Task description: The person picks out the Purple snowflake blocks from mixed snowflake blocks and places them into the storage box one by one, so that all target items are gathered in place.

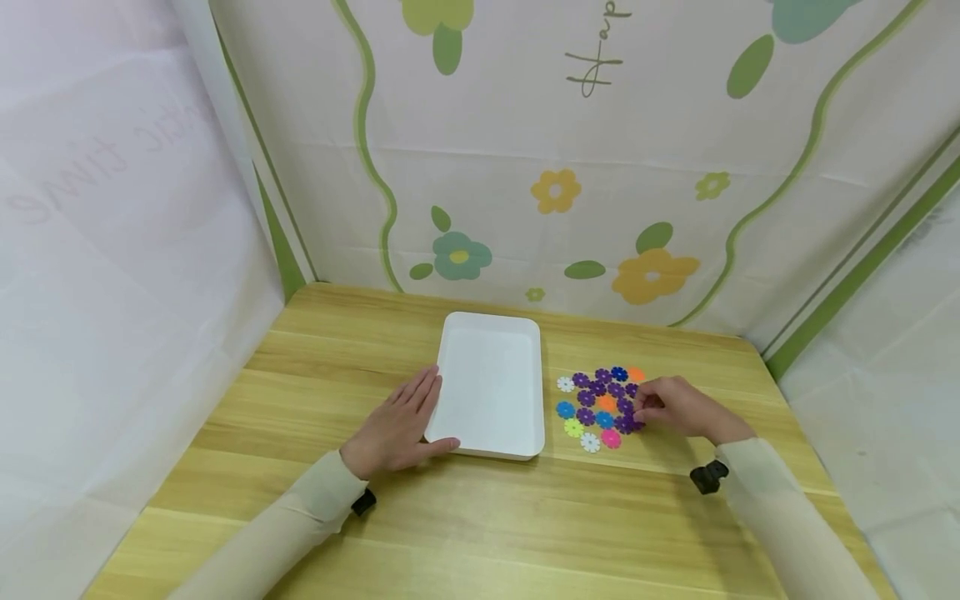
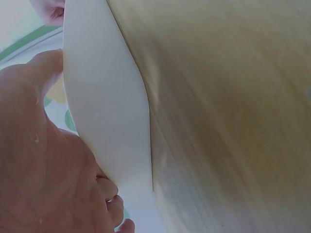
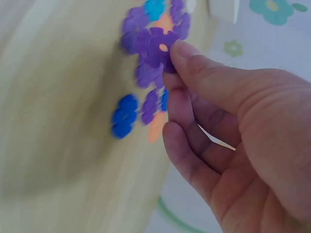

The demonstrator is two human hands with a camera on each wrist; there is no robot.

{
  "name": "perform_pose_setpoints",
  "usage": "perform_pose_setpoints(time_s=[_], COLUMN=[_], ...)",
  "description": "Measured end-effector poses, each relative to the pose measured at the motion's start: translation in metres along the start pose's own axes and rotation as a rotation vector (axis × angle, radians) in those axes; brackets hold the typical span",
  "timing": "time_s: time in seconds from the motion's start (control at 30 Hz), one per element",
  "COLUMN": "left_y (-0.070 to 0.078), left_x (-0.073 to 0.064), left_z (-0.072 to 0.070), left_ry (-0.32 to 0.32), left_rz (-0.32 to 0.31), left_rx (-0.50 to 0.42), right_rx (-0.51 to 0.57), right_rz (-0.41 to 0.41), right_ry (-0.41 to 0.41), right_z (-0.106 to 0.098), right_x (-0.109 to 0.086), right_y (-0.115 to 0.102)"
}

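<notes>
White tray (image 1: 491, 383) is lying near the far edge of the worktop (image 1: 480, 533); I am seeing wide wooden surface before it. Left hand (image 1: 397, 425) is resting against the tray's left side, fingers extended. Right hand (image 1: 682, 407) is pinching a purple disc (image 3: 154, 51) beside the coloured discs (image 1: 606, 403), right of the tray.

Two hands (image 1: 399, 425) (image 1: 686, 407), one tray (image 1: 491, 383), about twenty discs (image 1: 566, 409) show.

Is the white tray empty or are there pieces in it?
The white tray is empty: its floor shows bare in the head view; the small pieces are outside it.
</notes>
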State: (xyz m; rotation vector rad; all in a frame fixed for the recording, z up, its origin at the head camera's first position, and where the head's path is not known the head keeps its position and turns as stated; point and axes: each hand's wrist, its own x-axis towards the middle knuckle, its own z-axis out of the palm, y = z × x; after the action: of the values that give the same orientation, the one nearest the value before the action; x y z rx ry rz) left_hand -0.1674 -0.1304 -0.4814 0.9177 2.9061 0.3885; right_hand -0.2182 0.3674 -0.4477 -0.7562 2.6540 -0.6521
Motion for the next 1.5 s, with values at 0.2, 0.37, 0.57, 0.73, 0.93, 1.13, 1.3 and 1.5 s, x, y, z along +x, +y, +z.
perform_pose_setpoints(time_s=[0.2, 0.37, 0.57, 0.73, 0.93, 1.13, 1.3, 1.5], left_y=[0.000, 0.000, 0.000, 0.001, 0.000, 0.001, 0.001, 0.001], left_x=[0.000, 0.000, 0.001, 0.002, 0.005, 0.006, 0.004, 0.002], left_z=[-0.002, -0.002, -0.004, -0.005, -0.002, -0.003, -0.004, -0.003], left_ry=[-0.017, -0.017, -0.036, -0.039, -0.057, -0.087, -0.077, -0.064], left_rz=[-0.011, -0.009, -0.009, -0.011, -0.029, -0.046, -0.036, -0.025], left_rx=[-0.001, 0.008, 0.018, 0.016, 0.038, 0.055, 0.059, 0.074], right_rx=[0.012, 0.063, 0.093, 0.092, 0.065, 0.055, 0.043, 0.018], right_rz=[-0.009, -0.029, -0.088, -0.136, -0.186, -0.202, -0.182, -0.183], right_ry=[-0.027, -0.075, -0.138, -0.184, -0.248, -0.294, -0.338, -0.364], right_z=[-0.012, -0.016, -0.012, 0.000, 0.021, 0.041, 0.055, 0.073], right_x=[0.023, 0.050, 0.085, 0.117, 0.152, 0.178, 0.193, 0.204], right_y=[-0.025, -0.049, -0.087, -0.116, -0.141, -0.164, -0.178, -0.185])
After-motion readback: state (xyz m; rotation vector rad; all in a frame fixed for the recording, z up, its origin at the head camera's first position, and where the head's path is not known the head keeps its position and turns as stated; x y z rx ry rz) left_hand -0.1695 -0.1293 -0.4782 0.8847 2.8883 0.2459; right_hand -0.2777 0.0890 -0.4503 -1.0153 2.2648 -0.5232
